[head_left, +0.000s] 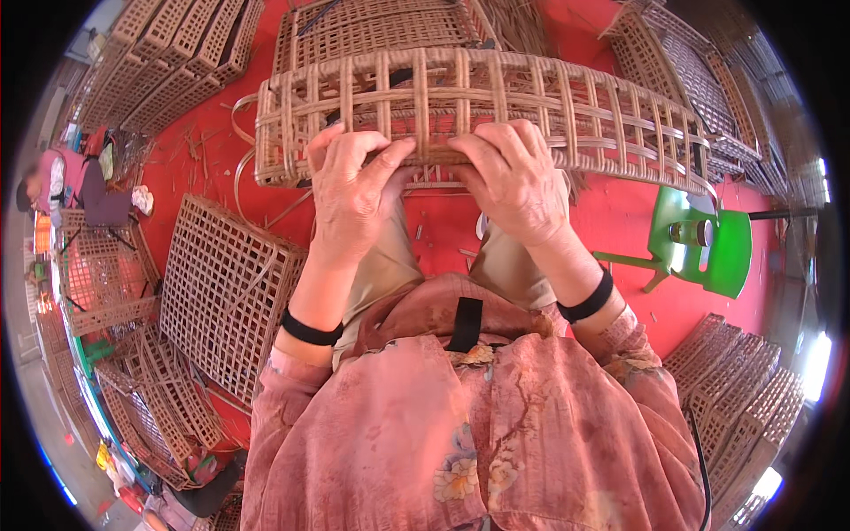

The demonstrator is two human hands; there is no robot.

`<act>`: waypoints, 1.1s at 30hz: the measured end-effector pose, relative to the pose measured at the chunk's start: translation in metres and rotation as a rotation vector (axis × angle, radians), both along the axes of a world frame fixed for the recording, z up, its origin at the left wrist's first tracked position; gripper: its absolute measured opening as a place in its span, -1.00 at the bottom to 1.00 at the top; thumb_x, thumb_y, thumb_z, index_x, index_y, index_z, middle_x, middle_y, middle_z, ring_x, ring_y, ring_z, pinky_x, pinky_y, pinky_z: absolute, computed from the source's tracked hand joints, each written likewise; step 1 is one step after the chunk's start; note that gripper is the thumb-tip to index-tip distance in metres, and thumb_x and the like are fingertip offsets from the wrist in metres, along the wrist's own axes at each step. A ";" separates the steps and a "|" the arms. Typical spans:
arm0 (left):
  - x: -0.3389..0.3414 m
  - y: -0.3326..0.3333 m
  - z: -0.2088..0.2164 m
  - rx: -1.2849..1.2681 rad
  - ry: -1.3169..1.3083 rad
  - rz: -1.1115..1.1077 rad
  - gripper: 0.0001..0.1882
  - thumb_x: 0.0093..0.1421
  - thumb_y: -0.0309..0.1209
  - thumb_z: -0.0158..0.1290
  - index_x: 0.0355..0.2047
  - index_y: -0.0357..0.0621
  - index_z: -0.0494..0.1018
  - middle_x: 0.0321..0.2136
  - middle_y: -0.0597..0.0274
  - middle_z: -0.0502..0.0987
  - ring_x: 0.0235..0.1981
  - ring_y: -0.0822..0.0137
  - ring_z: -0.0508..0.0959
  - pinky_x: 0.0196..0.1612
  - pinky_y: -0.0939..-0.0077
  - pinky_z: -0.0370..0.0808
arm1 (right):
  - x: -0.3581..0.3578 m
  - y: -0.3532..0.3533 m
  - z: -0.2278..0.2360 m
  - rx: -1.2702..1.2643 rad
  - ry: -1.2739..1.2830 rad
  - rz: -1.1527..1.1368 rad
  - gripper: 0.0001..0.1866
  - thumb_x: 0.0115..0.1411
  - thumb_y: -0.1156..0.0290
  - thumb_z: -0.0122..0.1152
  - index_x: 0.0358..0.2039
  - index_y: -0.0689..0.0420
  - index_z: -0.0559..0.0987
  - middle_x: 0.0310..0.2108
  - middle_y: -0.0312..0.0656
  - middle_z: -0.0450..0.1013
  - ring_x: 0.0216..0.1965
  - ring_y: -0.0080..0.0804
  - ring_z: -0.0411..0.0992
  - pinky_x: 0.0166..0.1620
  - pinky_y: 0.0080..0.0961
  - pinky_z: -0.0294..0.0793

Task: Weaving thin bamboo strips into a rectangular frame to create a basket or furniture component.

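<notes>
A long brown woven basket [422, 97] with an open grid side lies across in front of me, above my knees. My left hand [354, 190] grips its near lower edge, thumb and index finger pressed together on the weave. Close beside it, my right hand [518, 186] is closed on the same edge, its fingertips bent over the strips. What exactly each fingertip pinches is partly hidden. Loose curved strands [241, 173] stick out at the basket's left end.
Behind it lies another woven basket [381, 34]. A woven grid panel [226, 292] leans at my left, with stacked baskets [177, 53] beyond. More stacks [735, 372] stand at the right. A green chair [730, 257] holds a jar [691, 233]. Scraps litter the red floor [611, 208].
</notes>
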State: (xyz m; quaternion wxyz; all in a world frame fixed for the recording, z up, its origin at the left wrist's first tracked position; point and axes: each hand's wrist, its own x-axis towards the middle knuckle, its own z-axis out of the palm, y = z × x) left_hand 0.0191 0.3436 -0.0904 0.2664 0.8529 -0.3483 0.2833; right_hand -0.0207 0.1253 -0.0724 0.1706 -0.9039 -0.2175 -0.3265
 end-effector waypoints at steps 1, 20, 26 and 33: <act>-0.002 -0.003 0.003 0.006 0.022 0.022 -0.52 -0.11 -0.43 0.37 -0.10 0.06 0.62 -0.21 0.35 0.46 -0.07 0.16 0.43 0.14 0.18 0.27 | -0.001 -0.001 -0.003 -0.005 0.001 -0.017 -0.62 -0.07 0.45 0.38 -0.16 0.03 0.59 -0.22 -0.27 0.38 -0.19 -0.27 0.40 -0.08 -0.29 0.42; -0.015 -0.069 0.017 0.033 0.137 -0.056 -0.58 0.01 -0.43 0.33 -0.07 0.00 0.59 -0.11 0.25 0.48 -0.21 0.17 0.55 -0.10 0.25 0.46 | -0.026 -0.065 -0.006 -0.051 0.019 -0.148 -0.56 -0.13 0.37 0.47 -0.16 -0.02 0.59 -0.15 -0.31 0.36 -0.14 -0.30 0.39 -0.04 -0.27 0.30; -0.018 -0.059 0.010 0.052 -0.025 -0.131 -0.61 -0.05 -0.46 0.35 -0.14 -0.06 0.63 -0.18 0.33 0.60 -0.20 0.33 0.59 -0.14 0.37 0.41 | -0.035 -0.056 -0.020 0.031 -0.124 -0.167 -0.58 -0.20 0.39 0.47 -0.22 -0.07 0.62 -0.21 -0.34 0.39 -0.22 -0.35 0.40 -0.10 -0.32 0.33; -0.029 -0.052 0.012 0.067 0.073 -0.137 -0.60 -0.02 -0.45 0.34 -0.11 -0.06 0.60 -0.15 0.28 0.57 -0.10 0.22 0.54 -0.01 0.30 0.39 | -0.061 -0.089 -0.008 0.006 -0.023 -0.184 -0.53 -0.14 0.32 0.50 -0.14 -0.01 0.59 -0.13 -0.35 0.41 -0.06 -0.32 0.38 0.03 -0.25 0.38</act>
